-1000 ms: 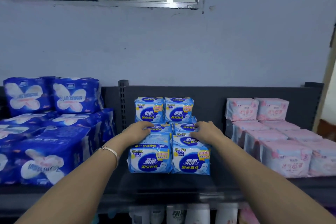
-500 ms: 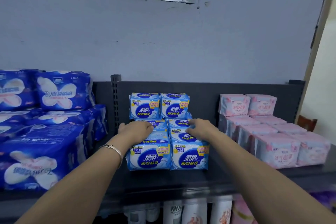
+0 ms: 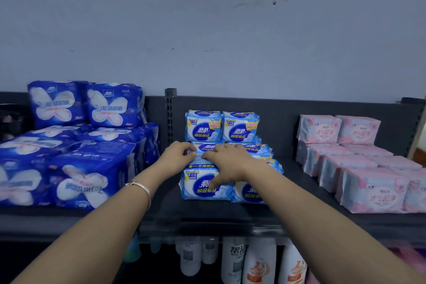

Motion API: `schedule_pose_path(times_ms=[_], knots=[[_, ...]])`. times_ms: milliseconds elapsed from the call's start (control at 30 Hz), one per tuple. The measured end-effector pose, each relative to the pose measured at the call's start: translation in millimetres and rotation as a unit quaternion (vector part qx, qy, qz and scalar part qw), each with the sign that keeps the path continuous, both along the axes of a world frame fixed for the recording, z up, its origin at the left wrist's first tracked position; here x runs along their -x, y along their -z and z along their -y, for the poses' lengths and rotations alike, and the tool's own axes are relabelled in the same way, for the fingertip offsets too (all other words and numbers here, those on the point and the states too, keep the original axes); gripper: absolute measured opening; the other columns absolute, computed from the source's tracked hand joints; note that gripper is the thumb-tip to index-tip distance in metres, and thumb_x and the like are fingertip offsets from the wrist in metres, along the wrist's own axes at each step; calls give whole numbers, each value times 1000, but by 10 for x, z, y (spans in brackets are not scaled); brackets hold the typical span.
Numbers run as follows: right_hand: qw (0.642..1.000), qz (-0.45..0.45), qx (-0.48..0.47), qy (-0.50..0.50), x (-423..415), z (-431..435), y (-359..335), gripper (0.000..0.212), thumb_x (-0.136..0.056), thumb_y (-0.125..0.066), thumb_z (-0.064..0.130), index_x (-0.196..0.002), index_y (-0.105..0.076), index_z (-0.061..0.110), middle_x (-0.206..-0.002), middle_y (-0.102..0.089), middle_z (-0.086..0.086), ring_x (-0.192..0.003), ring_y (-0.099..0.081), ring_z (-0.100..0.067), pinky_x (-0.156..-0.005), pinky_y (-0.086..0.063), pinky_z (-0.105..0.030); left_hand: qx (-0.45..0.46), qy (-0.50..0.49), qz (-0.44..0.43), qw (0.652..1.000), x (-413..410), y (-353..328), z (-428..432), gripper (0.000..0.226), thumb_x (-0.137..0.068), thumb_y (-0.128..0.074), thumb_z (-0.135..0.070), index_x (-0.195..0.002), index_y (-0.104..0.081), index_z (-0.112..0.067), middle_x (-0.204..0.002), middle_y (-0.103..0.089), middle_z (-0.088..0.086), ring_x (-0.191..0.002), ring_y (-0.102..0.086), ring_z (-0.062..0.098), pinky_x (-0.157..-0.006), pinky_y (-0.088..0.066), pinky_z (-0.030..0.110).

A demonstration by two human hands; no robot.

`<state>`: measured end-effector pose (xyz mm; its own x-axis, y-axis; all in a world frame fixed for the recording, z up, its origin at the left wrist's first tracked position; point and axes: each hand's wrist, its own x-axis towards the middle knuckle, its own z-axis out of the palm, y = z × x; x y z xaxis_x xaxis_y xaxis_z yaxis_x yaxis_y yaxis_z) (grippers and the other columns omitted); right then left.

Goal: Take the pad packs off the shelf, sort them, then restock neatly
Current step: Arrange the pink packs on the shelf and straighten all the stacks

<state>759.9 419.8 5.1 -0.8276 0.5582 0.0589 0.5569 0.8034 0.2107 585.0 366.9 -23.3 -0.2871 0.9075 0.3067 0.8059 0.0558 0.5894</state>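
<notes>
We see the light-blue plastic pad packs [image 3: 227, 157] stacked in the middle of the dark grey metal shelf [image 3: 207, 212]: two stand upright at the back against the rear panel, others lie flat in the middle, and two stand at the front, set back a little from the shelf's front edge. The front left light-blue pack [image 3: 202, 185] faces us with its printed label.

Our left hand [image 3: 177, 154] rests on the top of the flat packs on the left side of the stack, fingers curled loosely and bunched near the right hand; we cannot tell whether it pinches the wrapper. A thin silver bracelet [image 3: 140, 189] sits on that wrist. Our right hand [image 3: 227, 161] lies spread over the top of the stack, fingers apart, with fingertips [image 3: 213, 183] reaching down over the face of the front left pack. It presses on the packs rather than closing around one.

Toward the shelf's left end lie the large dark-blue pad packs with white butterfly shapes [image 3: 76, 145], piled high. Toward the right end stand the pale pink pad packs [image 3: 359, 161] in rows. Below the shelf's front edge we see white bottles [image 3: 258, 263] on a lower level.
</notes>
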Motion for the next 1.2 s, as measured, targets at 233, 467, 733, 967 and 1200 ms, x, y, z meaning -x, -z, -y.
schedule_pose_path(times_ms=[233, 467, 733, 967, 1200], knots=[[960, -228, 161, -30, -45, -53, -123, 52, -87, -61, 49, -132, -50, 26, -122, -58, 5, -116, -52, -17, -91, -40, -33, -143, 54, 238, 959, -179, -175, 377, 16, -95, -52, -18, -110, -57, -15, -102, -61, 4, -88, -59, 14, -75, -48, 18], [824, -388, 412, 13, -50, -218, -291, 59, -86, -62, 50, -136, -50, 20, -140, -50, 0, -124, -51, -21, -106, -41, -41, -81, 82, 379, 918, -288, -362, 578, 38, -89, -62, -28, -123, -45, -28, -111, -67, 0, -93, -68, 19, -72, -58, 38], [883, -317, 347, 5, -7, -50, -286, 47, -88, -57, 53, -120, -60, 18, -99, -59, 8, -91, -57, -14, -82, -46, -28, -31, -47, 388, 920, -220, -269, 483, 26, -90, -58, -25, -113, -54, -13, -96, -69, 9, -79, -67, 23, -68, -56, 36], [966, -120, 227, -16, 100, -8, -238, 84, -75, -74, 50, -143, -34, 24, -139, -48, 2, -127, -46, -21, -104, -39, -38, 11, -94, 404, 910, -280, -166, 393, 31, -89, -57, -33, -113, -43, -17, -103, -66, 10, -79, -64, 24, -63, -53, 38], [991, 11, 123, 48, -40, -38, -88, 85, -74, -72, 55, -145, -26, 43, -152, -34, 1, -143, -15, -32, -104, 9, -73, 84, -83, 352, 928, -364, 28, 342, 30, -92, -58, -24, -115, -40, -17, -104, -62, 10, -77, -59, 15, -60, -46, 29]])
